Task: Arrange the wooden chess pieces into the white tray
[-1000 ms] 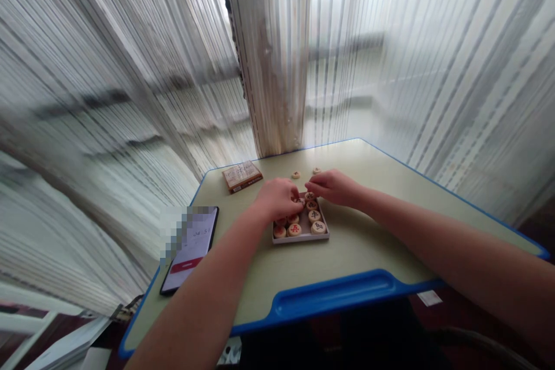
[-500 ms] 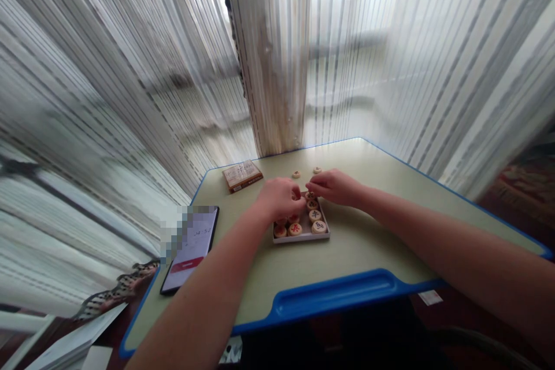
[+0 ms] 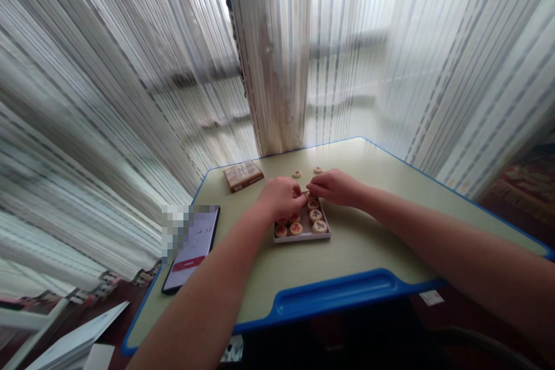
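Observation:
A shallow white box tray [image 3: 323, 236] sits mid-table, holding several round wooden game discs marked in red and black. My left hand [image 3: 280, 196] is curled over the tray's far left part, fingertips pinched on a disc. My right hand [image 3: 333, 186] is closed at the tray's far edge, its fingertips meeting the left hand's; what it pinches is hidden. Two loose discs [image 3: 297, 174] [image 3: 318, 170] lie on the table just beyond the hands.
The table [image 3: 381, 237] is pale green with a blue rim and a blue groove [image 3: 338, 296] along the near edge. A phone [image 3: 192, 248] with a lit screen lies at the left. A brown box lid [image 3: 242, 175] lies at the back left. Sheer curtains surround the table.
Both hands stay over the far end of the tray with only small finger shifts. The view has moved slightly.

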Demonstrator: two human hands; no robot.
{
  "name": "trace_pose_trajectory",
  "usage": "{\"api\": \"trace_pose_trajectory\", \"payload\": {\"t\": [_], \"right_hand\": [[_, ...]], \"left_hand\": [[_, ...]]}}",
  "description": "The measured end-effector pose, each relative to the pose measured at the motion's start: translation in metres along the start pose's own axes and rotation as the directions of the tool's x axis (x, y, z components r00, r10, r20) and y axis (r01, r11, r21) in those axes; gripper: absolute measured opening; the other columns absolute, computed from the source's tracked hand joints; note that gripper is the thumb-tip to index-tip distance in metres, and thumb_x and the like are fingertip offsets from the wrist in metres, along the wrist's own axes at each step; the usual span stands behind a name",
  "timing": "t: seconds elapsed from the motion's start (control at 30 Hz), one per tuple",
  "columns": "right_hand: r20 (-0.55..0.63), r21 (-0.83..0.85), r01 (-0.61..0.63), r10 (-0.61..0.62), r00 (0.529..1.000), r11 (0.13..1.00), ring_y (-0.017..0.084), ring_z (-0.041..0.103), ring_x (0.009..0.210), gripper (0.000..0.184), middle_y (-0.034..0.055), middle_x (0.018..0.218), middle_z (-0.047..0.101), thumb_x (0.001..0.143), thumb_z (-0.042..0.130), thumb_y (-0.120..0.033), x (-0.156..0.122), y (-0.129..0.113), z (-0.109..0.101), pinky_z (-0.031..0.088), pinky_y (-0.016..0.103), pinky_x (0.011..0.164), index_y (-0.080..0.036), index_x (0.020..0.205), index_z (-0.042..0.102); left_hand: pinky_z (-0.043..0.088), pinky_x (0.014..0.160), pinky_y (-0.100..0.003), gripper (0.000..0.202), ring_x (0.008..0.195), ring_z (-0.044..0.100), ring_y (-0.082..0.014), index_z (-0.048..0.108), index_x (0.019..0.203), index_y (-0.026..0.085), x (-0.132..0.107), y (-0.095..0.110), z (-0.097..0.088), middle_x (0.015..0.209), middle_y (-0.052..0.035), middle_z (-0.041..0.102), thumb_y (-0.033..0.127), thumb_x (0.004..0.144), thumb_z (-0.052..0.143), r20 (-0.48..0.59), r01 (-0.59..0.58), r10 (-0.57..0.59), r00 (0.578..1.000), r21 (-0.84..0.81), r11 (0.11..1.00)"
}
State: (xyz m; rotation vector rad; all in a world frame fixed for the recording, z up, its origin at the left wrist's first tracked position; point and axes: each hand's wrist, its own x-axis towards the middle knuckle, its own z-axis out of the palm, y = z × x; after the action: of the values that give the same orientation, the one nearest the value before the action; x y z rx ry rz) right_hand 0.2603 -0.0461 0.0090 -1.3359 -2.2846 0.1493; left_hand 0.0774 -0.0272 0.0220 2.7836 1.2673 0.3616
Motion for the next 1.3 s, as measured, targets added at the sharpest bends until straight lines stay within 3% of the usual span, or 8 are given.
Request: {"api": "trace_pose_trajectory", "payload": {"t": [0.6,1.3], "right_hand": [[0.051,-0.032,0.004,-0.002,0.999,0.999,0.011,0.042,0.052,0.026,0.0029,0.059,0.061,0.082,0.049,-0.032,-0.0003,0.0019,-0.001,0.027,0.026,0.054,-0.017,0.069,0.066],[0.094,-0.043,-0.039,0.043,0.995,0.998,0.011,0.047,0.054,0.02,0.0012,0.062,0.063,0.081,0.051,-0.03,-0.0002,0.0043,0.0003,0.03,0.023,0.054,-0.019,0.083,0.067]], "left_hand": [[0.045,0.072,-0.029,0.024,0.081,0.06,-0.0208,0.066,0.084,0.021,-0.0022,0.0007,0.0001,0.086,-0.0056,0.067,0.038,0.076,0.052,0.073,-0.037,0.031,0.997,0.084,0.996],[0.046,0.072,-0.032,0.024,0.084,0.06,-0.0228,0.061,0.085,0.02,-0.001,-0.0001,0.0065,0.089,-0.0065,0.065,0.04,0.079,0.049,0.083,-0.078,0.068,0.994,0.117,0.99]]}}
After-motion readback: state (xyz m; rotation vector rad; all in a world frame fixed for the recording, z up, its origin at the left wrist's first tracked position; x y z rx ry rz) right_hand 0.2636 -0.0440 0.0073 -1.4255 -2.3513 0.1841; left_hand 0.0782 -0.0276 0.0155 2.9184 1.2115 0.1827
